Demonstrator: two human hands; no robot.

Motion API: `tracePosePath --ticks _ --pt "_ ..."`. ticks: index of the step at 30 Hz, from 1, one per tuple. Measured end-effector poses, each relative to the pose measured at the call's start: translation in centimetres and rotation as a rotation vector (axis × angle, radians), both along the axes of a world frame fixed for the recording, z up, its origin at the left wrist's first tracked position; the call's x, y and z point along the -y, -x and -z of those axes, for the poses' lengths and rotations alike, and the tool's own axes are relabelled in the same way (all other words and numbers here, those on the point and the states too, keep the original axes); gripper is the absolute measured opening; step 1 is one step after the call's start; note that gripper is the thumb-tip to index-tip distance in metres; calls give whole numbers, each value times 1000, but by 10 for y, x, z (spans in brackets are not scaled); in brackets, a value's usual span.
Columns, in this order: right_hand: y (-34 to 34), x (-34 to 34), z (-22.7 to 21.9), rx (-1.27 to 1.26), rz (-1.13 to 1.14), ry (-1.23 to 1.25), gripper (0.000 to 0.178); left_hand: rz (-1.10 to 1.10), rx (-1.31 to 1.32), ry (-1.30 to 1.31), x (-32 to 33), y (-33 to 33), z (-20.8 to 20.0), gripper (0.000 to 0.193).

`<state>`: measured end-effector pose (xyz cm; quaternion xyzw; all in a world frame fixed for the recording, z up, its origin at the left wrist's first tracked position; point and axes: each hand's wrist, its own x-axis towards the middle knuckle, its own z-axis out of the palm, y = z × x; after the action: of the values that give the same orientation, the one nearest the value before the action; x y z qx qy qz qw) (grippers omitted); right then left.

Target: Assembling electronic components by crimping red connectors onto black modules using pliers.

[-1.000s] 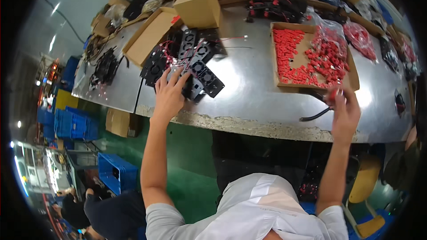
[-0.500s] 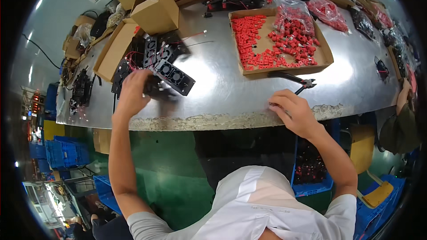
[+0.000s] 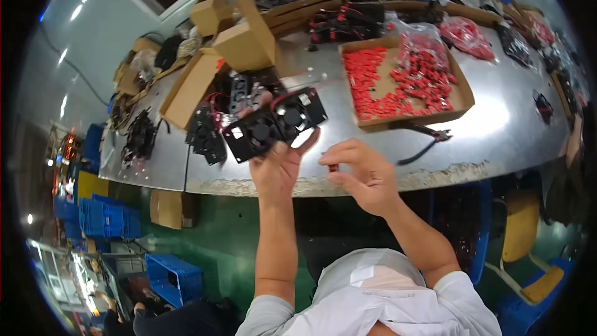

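Note:
My left hand (image 3: pixel 273 171) holds up a black double-fan panel (image 3: pixel 275 126) over the front of the metal table, fingers behind it and thumb at its lower edge. The panel tilts, its right end higher, with a reddish wire along the top. Just to its right, my right hand (image 3: pixel 368 177) pinches a small dark-reddish part (image 3: pixel 333 167) between thumb and fingertips; its exact kind is too small to tell. The two hands are close but apart. Behind the held panel lies a pile of more fan panels (image 3: pixel 208 134) with red wires.
A cardboard tray (image 3: pixel 467 94) holds red plastic pieces (image 3: pixel 367 84) and a clear bag. Diagonal cutters (image 3: pixel 429 134) lie in front of it. An open carton (image 3: pixel 245 43) stands behind the pile. Black parts (image 3: pixel 142 134) lie at far left. The table's worn front edge (image 3: pixel 423 179) runs below my hands.
My left hand has come from the pile toward the middle, bringing the double-fan panel with it. My right hand has moved left toward it, still pinching the small part. The view has shifted slightly.

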<state>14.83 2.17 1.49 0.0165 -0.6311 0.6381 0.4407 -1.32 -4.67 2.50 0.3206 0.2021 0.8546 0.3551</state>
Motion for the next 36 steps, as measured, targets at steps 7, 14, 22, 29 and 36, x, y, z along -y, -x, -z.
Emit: tracePosePath --ticks 7,14,22,29,36 --pt "-32 0 32 145 117 490 21 222 282 58 -4 -33 43 72" --pt "-47 -32 29 -103 -238 903 21 282 69 255 13 -50 52 82" --pt "-46 -32 23 -4 16 987 17 440 71 544 32 -60 41 86" --pt "-50 -13 18 310 166 435 15 524 -537 910 15 -48 10 65" --pt "-60 -2 3 153 543 -439 23 322 -242 725 3 -70 37 57"
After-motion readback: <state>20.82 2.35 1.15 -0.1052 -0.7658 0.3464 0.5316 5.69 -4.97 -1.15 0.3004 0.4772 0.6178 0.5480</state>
